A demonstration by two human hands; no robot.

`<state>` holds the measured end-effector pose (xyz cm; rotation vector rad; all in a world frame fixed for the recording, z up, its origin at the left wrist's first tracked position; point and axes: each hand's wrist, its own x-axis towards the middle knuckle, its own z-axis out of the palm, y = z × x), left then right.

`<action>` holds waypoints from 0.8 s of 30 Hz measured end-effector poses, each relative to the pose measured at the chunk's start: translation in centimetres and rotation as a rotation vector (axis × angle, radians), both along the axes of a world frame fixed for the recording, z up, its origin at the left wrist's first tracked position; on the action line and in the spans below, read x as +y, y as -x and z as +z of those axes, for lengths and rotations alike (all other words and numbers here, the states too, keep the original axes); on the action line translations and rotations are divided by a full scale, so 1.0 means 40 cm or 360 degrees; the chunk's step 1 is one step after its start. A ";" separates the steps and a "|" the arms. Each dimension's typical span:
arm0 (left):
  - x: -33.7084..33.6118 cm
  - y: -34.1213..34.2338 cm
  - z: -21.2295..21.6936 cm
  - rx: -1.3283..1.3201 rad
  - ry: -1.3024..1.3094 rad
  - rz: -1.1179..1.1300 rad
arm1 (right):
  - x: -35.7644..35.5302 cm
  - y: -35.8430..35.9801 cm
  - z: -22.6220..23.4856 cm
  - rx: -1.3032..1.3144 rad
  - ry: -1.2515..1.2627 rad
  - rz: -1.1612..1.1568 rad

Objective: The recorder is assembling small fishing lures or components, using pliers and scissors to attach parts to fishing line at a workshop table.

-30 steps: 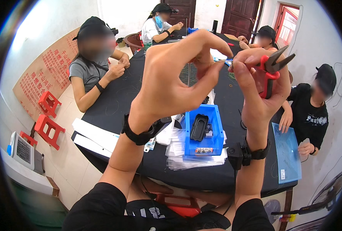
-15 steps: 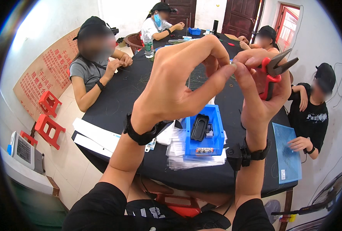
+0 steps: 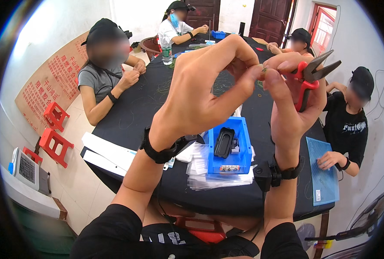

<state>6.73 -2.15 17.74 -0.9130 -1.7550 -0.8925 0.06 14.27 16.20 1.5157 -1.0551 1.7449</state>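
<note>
My left hand (image 3: pixel 202 86) is raised above the table, thumb and forefinger pinched together. Facing it, my right hand (image 3: pixel 289 101) also brings its thumb and forefinger together, almost touching the left fingertips. A tiny greenish thing (image 3: pixel 264 70) shows between the two pinches, too small to name. Tucked in my right palm is a pair of red-handled pliers (image 3: pixel 307 77), its grey jaws parted and sticking out to the upper right. Below my hands stands a blue plastic bin (image 3: pixel 245 149) with a black oblong tray (image 3: pixel 223 143) in it.
Clear plastic bags (image 3: pixel 196 175) lie under and beside the bin. White strips (image 3: pixel 109 153) rest at the table's left edge, a blue mat (image 3: pixel 326 181) at the right. A water bottle (image 3: pixel 167 55) and thin green strands (image 3: pixel 161 88) are farther back. Several people sit around the table.
My right hand has shifted slightly right with the pliers, leaving a small gap between the fingertips where the greenish thing now shows. The person at the right has moved a hand on the mat.
</note>
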 end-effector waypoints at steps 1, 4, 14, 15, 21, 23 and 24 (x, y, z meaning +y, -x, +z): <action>0.002 0.000 0.000 0.0018 -0.0011 0.0005 | 0.001 0.000 -0.001 -0.0012 -0.0009 0.0003; 0.004 -0.001 -0.001 0.0066 -0.0044 0.0014 | 0.001 -0.003 -0.002 -0.0117 0.0007 0.0094; 0.004 0.000 0.001 0.0144 -0.0067 0.0033 | -0.009 -0.015 0.000 -0.0178 0.0046 0.0223; 0.004 0.000 0.000 0.0142 -0.0066 0.0037 | -0.010 -0.016 -0.001 -0.0164 0.0046 0.0210; 0.008 0.003 0.000 0.0155 -0.0066 0.0034 | -0.015 -0.012 -0.002 -0.0151 0.0078 0.0149; 0.012 0.005 0.001 0.0178 -0.0065 0.0023 | -0.016 -0.011 -0.003 -0.0141 0.0078 0.0136; 0.014 0.005 0.001 0.0139 -0.0101 -0.0007 | -0.016 -0.010 -0.003 -0.0134 0.0074 0.0126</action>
